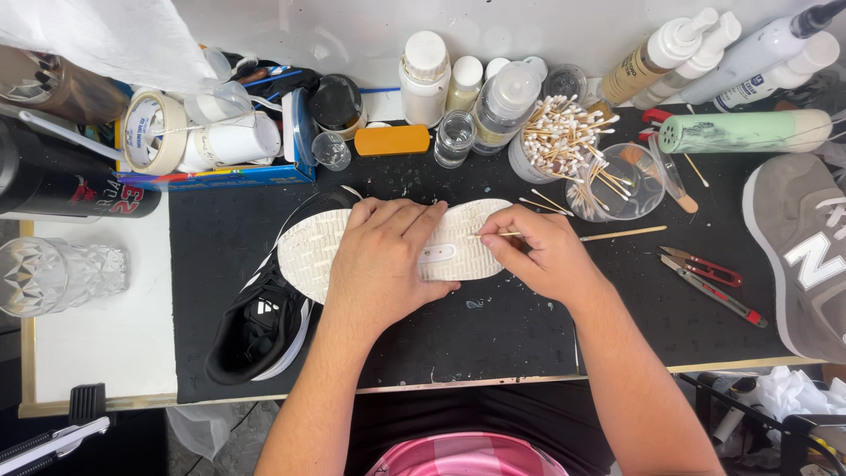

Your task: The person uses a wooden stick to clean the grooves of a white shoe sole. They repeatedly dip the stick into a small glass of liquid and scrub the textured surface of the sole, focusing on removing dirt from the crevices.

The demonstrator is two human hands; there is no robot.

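Note:
A shoe lies sole up in the middle of the black mat, and its white ribbed sole (308, 251) faces me. My left hand (381, 260) lies flat across the middle of the sole and presses it down. My right hand (536, 256) pinches a thin wooden stick (495, 234) whose tip touches the sole near its right end. A second black shoe (260, 326) with white stripes lies on its side at the lower left, partly under the first.
Bottles (425, 78), a cup of cotton swabs (557, 137), a clear bowl of used sticks (617, 183) and an orange block (392, 139) line the back. Red snips (705, 267), a pen knife (718, 295) and a grey sneaker (806, 256) lie right. A glass (53, 275) stands left.

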